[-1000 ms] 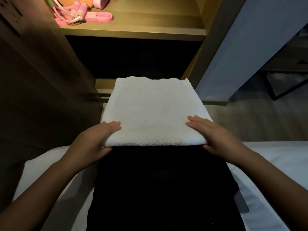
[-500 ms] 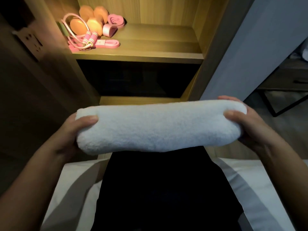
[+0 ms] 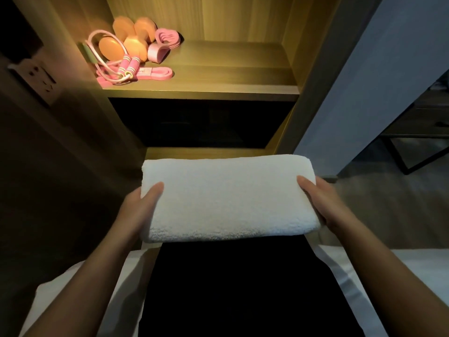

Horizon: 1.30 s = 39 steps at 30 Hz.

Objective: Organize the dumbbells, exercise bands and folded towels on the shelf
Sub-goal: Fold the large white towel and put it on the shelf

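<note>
Head view: lit shelf (image 3: pixel 218 76) fills the upper frame, its right half bare, likely room for linen. Folded towel (image 3: pixel 226 198) mid-frame, left hand (image 3: pixel 138 210) and right hand (image 3: pixel 323 200) gripping its ends so the fold holds. Dumbbells (image 3: pixel 126 40) and bands (image 3: pixel 155 72) crowd the upper left.

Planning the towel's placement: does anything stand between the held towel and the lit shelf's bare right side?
Nothing visible does: dumbbells, bands and jump rope crowd the left of the shelf, clear of the towel.
</note>
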{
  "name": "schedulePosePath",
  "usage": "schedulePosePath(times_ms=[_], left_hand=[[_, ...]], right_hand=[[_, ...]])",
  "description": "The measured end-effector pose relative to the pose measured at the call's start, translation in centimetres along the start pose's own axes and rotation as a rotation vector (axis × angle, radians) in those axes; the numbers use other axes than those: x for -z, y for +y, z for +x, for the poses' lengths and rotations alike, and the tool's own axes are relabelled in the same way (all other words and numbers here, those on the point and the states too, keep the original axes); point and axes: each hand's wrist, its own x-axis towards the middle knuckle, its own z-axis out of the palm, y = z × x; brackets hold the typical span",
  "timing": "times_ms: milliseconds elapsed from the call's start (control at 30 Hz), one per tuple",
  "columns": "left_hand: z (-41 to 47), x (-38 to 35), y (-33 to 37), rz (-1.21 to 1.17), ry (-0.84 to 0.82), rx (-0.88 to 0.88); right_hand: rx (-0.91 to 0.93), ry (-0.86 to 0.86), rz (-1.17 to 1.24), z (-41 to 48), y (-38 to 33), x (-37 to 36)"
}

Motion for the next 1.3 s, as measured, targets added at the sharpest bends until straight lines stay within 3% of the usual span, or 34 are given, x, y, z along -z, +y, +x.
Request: schedulePosePath(times_ms=[167, 367, 533, 667, 900, 1000, 1067, 1167, 1200, 1300], left_hand=[[1.6, -0.4, 2.2, 0.089, 0.044, -0.134], [6.3, -1.5, 1.0, 0.289, -0.068, 0.203], [7.9, -1.2, 0.2, 0.241, -0.1, 0.271], [7.4, -0.9, -0.6, 0.023, -0.211, 0.391], [5.4, -2.0, 1.6, -0.024, -0.11, 0.203], [4.8, -3.0, 1.7, -0.02, -0.17, 0.273], [5.0, -3.1, 2.0, 0.169, -0.109, 0.227], [3.7, -3.6, 4.1, 0.626, 0.132, -0.192], [3.0, -4.2, 4.8, 0.717, 0.14, -0.312], [1.5, -7.4, 4.6, 1.108, -0.143, -0.456]], right_hand=[[0.154, 0.069, -0.094, 1.4, -1.2, -0.5], [-0.112, -0.071, -0.344, 5.2, -0.5, -2.0], [-0.2, -0.06, -0.304, 6.2, -0.3, -2.0], [-0.3, -0.098, -0.244, 6.2, 0.9, -1.7], [-0.164, -0.012, -0.197, 5.4, 0.8, 0.3], [-0.23, -0.027, -0.21, 4.2, 1.4, 0.7], [-0.174, -0.01, -0.298, 4.0, 1.3, 0.6], [0.093, 0.086, -0.616, 3.9, -0.5, -0.4], [0.162, 0.096, -0.729, 3.8, -1.1, -1.1], [0.338, 0.0, -0.986, 3.5, -2.5, -4.3]])
